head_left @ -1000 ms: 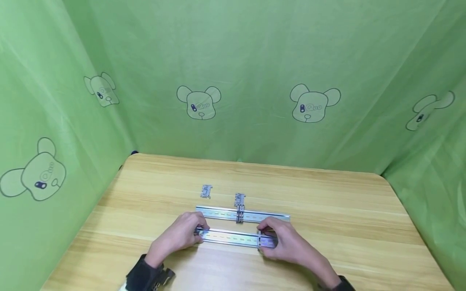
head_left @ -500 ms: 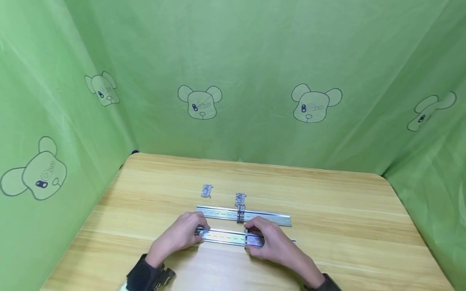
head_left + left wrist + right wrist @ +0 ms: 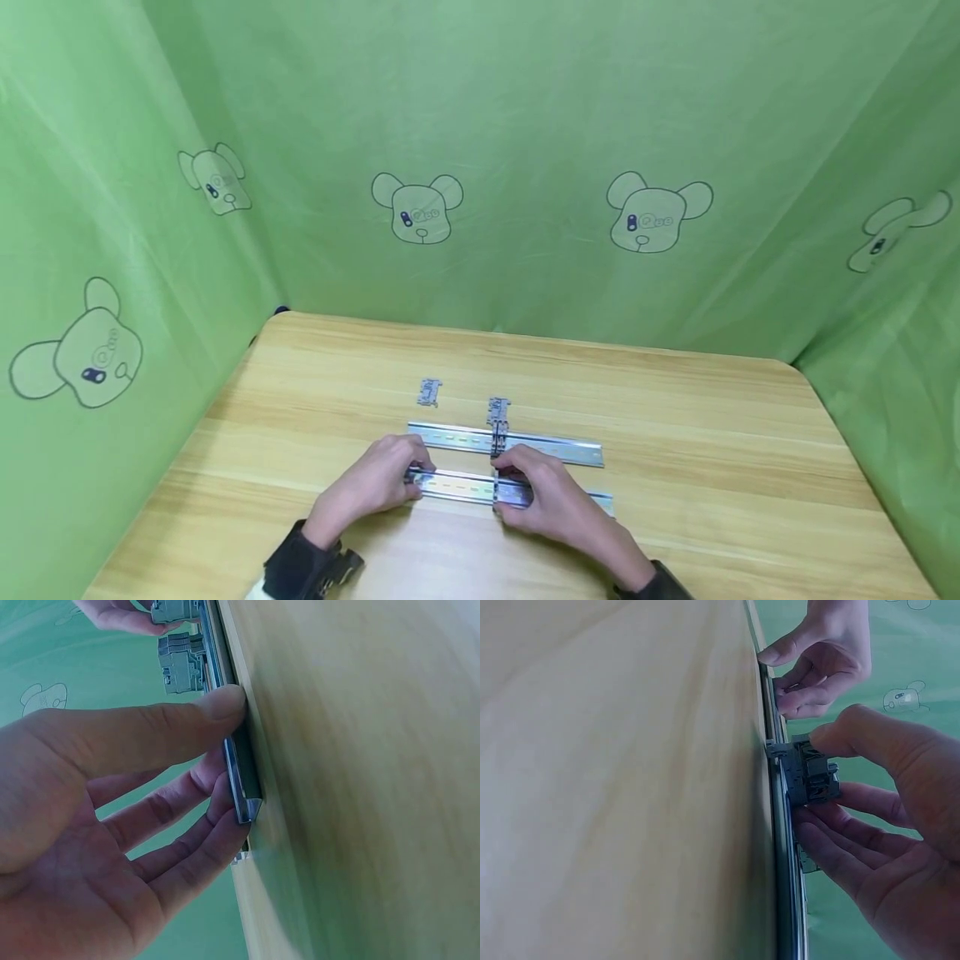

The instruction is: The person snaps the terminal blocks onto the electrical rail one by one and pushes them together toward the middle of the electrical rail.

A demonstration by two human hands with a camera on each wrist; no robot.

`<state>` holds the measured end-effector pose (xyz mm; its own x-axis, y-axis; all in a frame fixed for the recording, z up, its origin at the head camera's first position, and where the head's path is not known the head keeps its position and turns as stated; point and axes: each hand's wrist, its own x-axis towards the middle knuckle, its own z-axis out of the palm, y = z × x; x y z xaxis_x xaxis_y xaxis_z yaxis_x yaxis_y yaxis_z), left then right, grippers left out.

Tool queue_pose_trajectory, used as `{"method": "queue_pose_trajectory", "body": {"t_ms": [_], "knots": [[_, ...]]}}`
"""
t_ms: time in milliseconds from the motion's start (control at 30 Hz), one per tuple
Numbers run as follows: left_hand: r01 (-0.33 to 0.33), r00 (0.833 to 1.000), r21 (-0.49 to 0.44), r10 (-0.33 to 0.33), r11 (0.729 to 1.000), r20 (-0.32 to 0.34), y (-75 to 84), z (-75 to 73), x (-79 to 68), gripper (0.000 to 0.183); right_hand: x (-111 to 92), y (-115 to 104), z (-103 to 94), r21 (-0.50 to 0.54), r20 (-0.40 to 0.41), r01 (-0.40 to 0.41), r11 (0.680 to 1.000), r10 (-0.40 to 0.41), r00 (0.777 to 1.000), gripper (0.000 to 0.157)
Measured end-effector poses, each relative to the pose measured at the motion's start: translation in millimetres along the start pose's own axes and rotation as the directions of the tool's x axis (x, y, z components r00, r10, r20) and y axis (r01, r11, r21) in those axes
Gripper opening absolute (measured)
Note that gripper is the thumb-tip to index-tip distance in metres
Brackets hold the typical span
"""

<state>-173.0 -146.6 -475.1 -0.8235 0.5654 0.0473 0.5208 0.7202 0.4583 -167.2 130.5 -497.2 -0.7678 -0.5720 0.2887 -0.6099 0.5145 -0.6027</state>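
Two slotted metal DIN rails lie parallel on the table. My left hand (image 3: 382,475) pinches the left end of the near DIN rail (image 3: 459,486), thumb on the near edge and fingers on the far edge in the left wrist view. With thumb and fingers, my right hand (image 3: 546,496) grips a grey terminal block (image 3: 806,772) that sits across the same rail, near its middle. Behind, the far DIN rail (image 3: 555,448) carries narrow terminal blocks (image 3: 499,435) side by side. My right fingertips come close to these in the head view.
One grey terminal block (image 3: 498,408) lies flat just behind the far rail. Another loose block (image 3: 429,392) lies farther left on the wooden table (image 3: 712,417). A green curtain (image 3: 525,275) hangs around the table's back and sides.
My right hand has moved left along the near rail with the terminal block, uncovering the rail's right end. My left hand stays at the left end.
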Motion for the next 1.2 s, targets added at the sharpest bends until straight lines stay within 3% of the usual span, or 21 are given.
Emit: {"method": "queue_pose_trajectory", "body": {"t_ms": [833, 1000, 1200], "knots": [[0.003, 1.0, -0.011, -0.003, 1.0, 0.001, -6.0, 4.4, 0.4, 0.029, 0.9, -2.4, 3.6, 0.007, 0.03, -0.032, 0.999, 0.032, 0.999, 0.048], [0.012, 1.0, -0.008, -0.012, 1.0, 0.005, -8.0, 4.6, 0.8, 0.029, 4.7, -8.7, -8.1, 0.001, 0.057, -0.027, 1.0, 0.027, 0.998, 0.049], [-0.006, 1.0, 0.009, 0.006, 1.0, 0.0, -8.6, 3.3, 3.3, 0.029, 20.1, -14.1, -38.6, -0.002, 0.047, -0.015, 1.0, 0.015, 0.999, 0.038]]}}
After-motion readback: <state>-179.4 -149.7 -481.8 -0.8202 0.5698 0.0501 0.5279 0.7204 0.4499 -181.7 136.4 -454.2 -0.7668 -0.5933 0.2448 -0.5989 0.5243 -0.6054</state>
